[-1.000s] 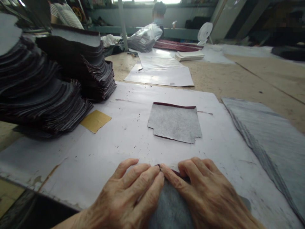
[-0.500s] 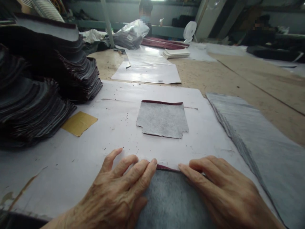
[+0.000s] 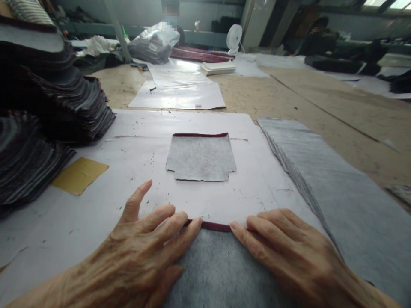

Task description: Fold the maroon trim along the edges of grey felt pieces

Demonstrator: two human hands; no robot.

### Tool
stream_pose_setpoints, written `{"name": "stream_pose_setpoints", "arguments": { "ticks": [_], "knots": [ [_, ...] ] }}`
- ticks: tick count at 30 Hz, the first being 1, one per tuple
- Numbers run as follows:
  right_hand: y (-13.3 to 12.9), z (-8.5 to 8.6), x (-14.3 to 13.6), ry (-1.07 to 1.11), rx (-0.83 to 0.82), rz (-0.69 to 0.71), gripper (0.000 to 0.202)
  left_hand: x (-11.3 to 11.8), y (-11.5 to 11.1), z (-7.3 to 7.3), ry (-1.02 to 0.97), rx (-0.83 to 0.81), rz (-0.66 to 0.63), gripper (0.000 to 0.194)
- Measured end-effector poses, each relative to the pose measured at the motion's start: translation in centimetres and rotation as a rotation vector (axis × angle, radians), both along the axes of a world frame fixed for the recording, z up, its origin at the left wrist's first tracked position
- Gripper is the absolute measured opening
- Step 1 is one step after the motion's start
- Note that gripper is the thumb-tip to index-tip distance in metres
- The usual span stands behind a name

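Both my hands press flat on a grey fabric piece with a dark red far edge (image 3: pixel 218 265), which lies near me on a white sheet (image 3: pixel 135 154). My left hand (image 3: pixel 141 252) covers its left side, fingers spread and fingertips at the red edge. On its right side lies my right hand (image 3: pixel 289 252), its fingertips at that edge too. Further away on the sheet lies a second grey fabric piece (image 3: pixel 201 158), notched at its near corners, with a red strip along its far edge.
Tall stacks of dark cut pieces (image 3: pixel 41 107) fill the left. A tan paper square (image 3: pixel 78 174) lies beside them. A layered stack of long grey sheets (image 3: pixel 334 188) runs along the right. More white sheets (image 3: pixel 178 94), a small fan (image 3: pixel 234 38) and seated people are far back.
My two hands have slid apart along the red edge, from touching fingertips to a gap between them. The view has shifted to the right and down.
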State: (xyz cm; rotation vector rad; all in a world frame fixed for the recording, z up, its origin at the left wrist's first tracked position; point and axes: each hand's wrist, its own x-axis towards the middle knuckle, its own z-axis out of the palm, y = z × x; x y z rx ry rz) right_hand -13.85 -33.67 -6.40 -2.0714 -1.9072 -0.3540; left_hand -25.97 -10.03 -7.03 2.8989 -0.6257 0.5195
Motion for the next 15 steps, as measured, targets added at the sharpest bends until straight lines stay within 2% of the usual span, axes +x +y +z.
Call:
{"name": "stream_pose_setpoints", "arguments": {
  "ticks": [4, 11, 15],
  "knots": [
    [0.3, 0.3, 0.3, -0.006, -0.059, 0.047, 0.031, 0.0, 0.3, 0.0, 0.012, -0.005, -0.013, 0.037],
    [0.5, 0.1, 0.2, -0.055, -0.095, 0.074, 0.033, 0.3, 1.5, 1.2, 0.066, 0.109, -0.086, 0.048],
    [0.5, -0.1, 0.0, -0.078, -0.121, 0.073, 0.034, 1.0, 0.0, 1.2, -0.059, 0.081, -0.116, 0.042]
  ]
}}
